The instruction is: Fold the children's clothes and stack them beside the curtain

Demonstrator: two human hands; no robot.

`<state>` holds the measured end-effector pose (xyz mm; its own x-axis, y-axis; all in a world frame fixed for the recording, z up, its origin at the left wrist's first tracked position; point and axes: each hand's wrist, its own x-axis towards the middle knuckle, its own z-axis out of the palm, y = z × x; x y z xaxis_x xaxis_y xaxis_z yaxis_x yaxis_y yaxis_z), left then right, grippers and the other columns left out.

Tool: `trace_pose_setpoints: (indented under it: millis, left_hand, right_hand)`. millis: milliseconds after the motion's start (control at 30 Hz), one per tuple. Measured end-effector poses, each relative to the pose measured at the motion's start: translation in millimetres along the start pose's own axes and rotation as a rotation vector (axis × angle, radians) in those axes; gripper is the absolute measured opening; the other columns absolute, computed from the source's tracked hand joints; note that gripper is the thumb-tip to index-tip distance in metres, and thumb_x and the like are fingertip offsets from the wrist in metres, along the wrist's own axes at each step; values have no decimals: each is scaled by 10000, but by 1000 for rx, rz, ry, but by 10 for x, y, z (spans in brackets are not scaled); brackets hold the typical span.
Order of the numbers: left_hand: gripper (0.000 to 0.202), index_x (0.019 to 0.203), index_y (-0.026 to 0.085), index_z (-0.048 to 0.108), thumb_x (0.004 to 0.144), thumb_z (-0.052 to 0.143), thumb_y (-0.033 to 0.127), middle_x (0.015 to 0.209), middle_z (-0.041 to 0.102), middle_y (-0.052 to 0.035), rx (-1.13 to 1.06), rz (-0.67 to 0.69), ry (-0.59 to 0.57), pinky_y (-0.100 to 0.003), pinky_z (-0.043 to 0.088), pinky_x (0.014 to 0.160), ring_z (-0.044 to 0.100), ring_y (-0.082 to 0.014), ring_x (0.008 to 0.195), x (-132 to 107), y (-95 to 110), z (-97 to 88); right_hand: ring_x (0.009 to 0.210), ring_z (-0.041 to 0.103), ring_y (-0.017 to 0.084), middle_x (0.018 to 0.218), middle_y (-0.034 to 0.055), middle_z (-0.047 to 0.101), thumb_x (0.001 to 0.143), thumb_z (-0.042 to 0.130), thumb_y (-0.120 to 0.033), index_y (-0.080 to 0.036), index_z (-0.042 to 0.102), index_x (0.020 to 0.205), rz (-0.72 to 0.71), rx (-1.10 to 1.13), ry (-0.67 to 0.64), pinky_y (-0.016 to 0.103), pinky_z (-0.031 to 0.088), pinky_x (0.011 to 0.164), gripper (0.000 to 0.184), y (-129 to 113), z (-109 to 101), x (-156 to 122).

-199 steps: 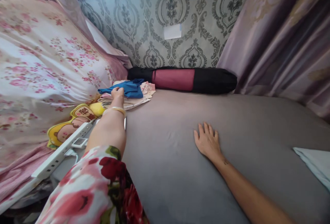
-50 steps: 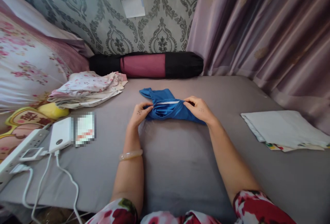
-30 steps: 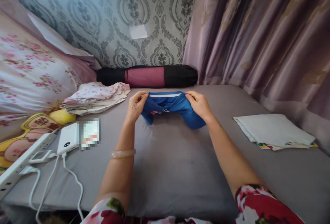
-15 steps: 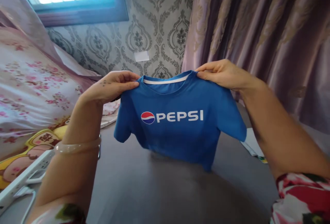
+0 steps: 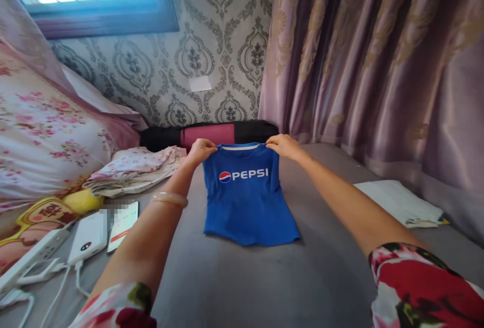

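Note:
A blue T-shirt [image 5: 247, 207] with a round red, white and blue logo and the white word PEPSI faces up, its hem lying on the grey bed surface [image 5: 242, 287]. My left hand [image 5: 203, 150] pinches the shirt at the left shoulder beside the collar. At the other shoulder, the fingers of my right hand [image 5: 283, 145] are closed on the fabric. Between the hands the neckline is stretched, with its white inner band showing. The sleeves hang down close to the shirt's sides.
Folded floral cloth [image 5: 139, 167] lies at the left, near a phone [image 5: 124, 224], a white power bank [image 5: 88, 235] and a power strip [image 5: 34, 257] with cables. Folded white cloth [image 5: 399, 202] is at the right. A black and pink roll [image 5: 207, 135] lies along the wall.
Both hands have moved forward and down with the T-shirt. The shirt was held up nearer to me, sleeves spread; now its lower part rests on the bed.

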<state>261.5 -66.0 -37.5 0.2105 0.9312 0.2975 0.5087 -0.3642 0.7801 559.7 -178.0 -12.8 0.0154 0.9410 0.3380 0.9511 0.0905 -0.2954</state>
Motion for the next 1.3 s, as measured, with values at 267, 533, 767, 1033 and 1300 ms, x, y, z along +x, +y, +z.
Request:
trace_pose_setpoints:
  millis: [267, 533, 767, 1033, 1300]
  left_hand:
    - [231, 878, 194, 710, 780, 583, 359, 864, 699, -32, 47, 449, 363, -272, 473, 765, 617, -172, 806, -125, 570, -156]
    - [191, 812, 209, 718, 760, 598, 348, 804, 706, -27, 140, 368, 328, -308, 445, 807, 626, -199, 830, -18, 650, -193]
    - [136, 766, 235, 716, 749, 627, 336, 790, 694, -33, 251, 326, 366, -420, 344, 931, 591, -249, 916, 68, 897, -305]
    - [157, 834, 262, 711, 799, 584, 346, 924, 687, -35, 196, 438, 664, -441, 283, 982, 538, -270, 1055, 36, 1088, -382]
    - [209, 856, 241, 740, 777, 598, 373, 757, 706, -17, 281, 299, 369, -404, 331, 933, 638, -239, 859, 110, 1089, -316]
  right_hand:
    - [1016, 621, 249, 1084, 64, 713, 969, 409, -326, -250, 684, 1124, -101, 25, 573, 372, 435, 870, 324, -256, -186, -62]
    - [946, 607, 238, 982, 58, 723, 965, 433, -317, -245, 706, 1008, -129, -110, 505, 355, 381, 849, 286, -273, -268, 39]
    - [1013, 550, 244, 1075, 74, 662, 946, 466, -287, -233, 730, 906, -127, -97, 639, 397, 330, 897, 273, -290, -378, 184]
    - [1115, 472, 279, 1177, 83, 588, 962, 422, -294, -247, 712, 955, -88, -102, 828, 454, 280, 935, 294, -401, -509, 184]
    - [1030, 537, 266, 1056, 85, 645, 937, 471, -292, -228, 723, 894, -68, -23, 681, 447, 337, 913, 264, -329, -486, 229]
